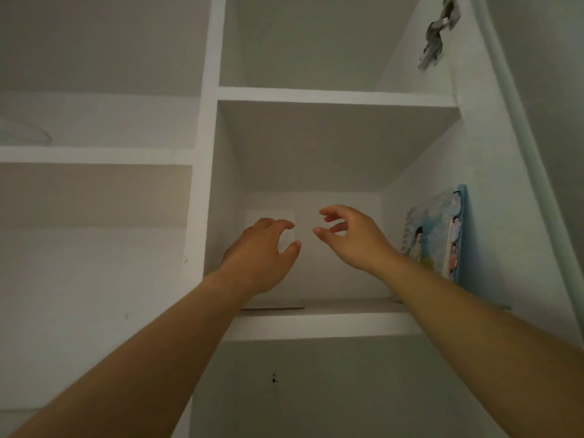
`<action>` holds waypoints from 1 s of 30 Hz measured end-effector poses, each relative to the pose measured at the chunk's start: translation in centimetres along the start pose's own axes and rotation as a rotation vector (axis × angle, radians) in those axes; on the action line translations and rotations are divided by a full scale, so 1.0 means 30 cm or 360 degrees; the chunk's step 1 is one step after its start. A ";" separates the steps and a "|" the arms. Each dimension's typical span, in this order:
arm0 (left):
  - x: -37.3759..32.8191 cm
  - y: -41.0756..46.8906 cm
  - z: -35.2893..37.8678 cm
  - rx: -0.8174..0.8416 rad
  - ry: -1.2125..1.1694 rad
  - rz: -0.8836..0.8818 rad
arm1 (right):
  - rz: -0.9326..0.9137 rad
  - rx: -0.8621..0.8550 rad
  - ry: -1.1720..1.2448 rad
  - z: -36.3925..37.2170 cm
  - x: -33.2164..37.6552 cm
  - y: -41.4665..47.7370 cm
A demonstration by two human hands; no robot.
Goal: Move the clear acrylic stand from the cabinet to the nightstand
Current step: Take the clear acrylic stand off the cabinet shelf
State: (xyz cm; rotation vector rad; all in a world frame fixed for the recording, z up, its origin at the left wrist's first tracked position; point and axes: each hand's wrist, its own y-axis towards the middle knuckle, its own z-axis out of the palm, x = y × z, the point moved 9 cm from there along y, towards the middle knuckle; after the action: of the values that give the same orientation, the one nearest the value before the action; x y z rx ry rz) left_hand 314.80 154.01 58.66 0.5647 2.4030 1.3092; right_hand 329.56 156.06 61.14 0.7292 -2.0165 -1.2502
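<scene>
The clear acrylic stand point(286, 294) stands upright at the left of a white cabinet shelf point(331, 324); it is nearly see-through, with a faint outline reaching from about hand height down to a base on the shelf. My left hand point(264, 256) is raised in front of the stand with curled, spread fingers, and I cannot tell whether it touches it. My right hand point(350, 237) hovers to the right of the stand, fingers apart, holding nothing. The nightstand is out of view.
A colourful illustrated card with a blue edge point(437, 237) leans against the right wall of the same compartment. A metal hinge point(437, 30) hangs on the open door at top right. More white shelves sit above and to the left.
</scene>
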 end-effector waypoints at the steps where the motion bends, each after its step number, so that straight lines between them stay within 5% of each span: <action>1: 0.009 0.023 0.000 0.0003 0.0028 -0.0021 | 0.0016 0.0007 0.0000 0.006 -0.013 0.025; 13: 0.097 0.041 0.037 -0.0131 0.0187 -0.0145 | -0.0022 0.0218 0.0020 0.235 -0.058 0.258; 18: 0.086 0.040 0.040 -0.0140 0.0116 -0.0136 | 0.0106 0.0210 0.0315 0.296 -0.097 0.293; 30: 0.084 0.056 0.063 -0.0077 -0.0152 -0.0124 | 0.0274 0.0183 0.0471 0.044 -0.149 0.216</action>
State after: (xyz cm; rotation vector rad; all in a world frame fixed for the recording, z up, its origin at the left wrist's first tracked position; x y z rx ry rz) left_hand 313.85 157.44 58.83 0.5033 2.2860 1.2749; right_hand 330.64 162.62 65.58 0.7300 -1.8726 -0.8783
